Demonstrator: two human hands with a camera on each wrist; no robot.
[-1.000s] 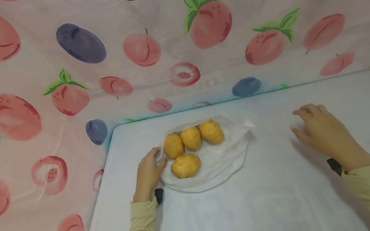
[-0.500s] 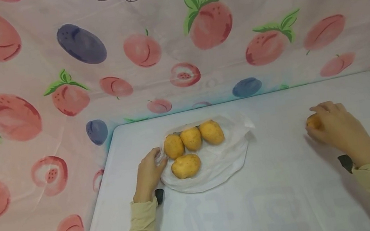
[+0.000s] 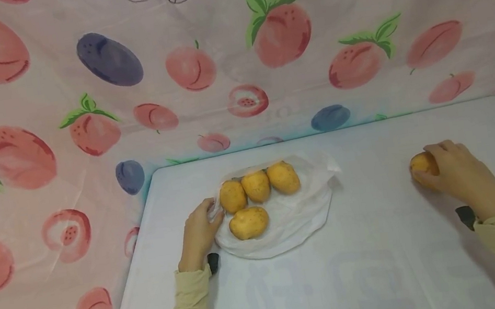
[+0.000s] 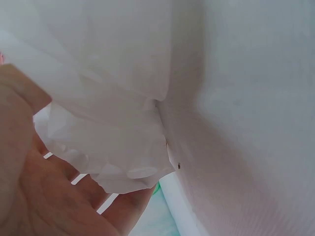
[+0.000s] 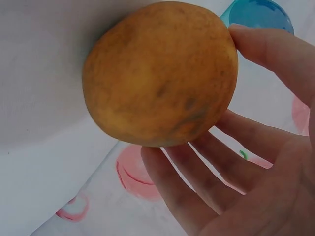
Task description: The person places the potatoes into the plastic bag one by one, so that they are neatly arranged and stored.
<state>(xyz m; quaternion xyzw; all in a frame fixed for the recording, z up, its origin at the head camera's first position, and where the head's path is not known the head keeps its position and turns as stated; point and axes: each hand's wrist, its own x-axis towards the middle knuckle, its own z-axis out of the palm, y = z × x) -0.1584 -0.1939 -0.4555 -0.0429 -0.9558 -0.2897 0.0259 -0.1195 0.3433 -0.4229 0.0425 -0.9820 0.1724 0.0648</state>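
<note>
At the left of the table, my left hand [image 3: 201, 235] holds the edge of a thin white plastic bag [image 3: 299, 216]. In the left wrist view the crumpled bag [image 4: 113, 128] comes between the thumb and the fingers [image 4: 64, 196]. Several yellow potatoes [image 3: 248, 222] lie within the bag's outline, three in a row at the back and one in front. Far to the right, my right hand [image 3: 461, 174] grips a single potato [image 3: 422, 166]. Up close in the right wrist view, thumb and fingers [image 5: 182, 187] touch this potato [image 5: 157, 78], which has dark blemishes.
A white table [image 3: 377, 263] carries everything, its back edge meeting a fruit-print cloth [image 3: 211, 33] that also rises at the left. Small black devices [image 3: 466, 217] sit at both wrists, by the beige sleeves [image 3: 188, 305].
My right hand has moved right, come down over the potato and gripped it. The left hand, bag and other potatoes have stayed in place.
</note>
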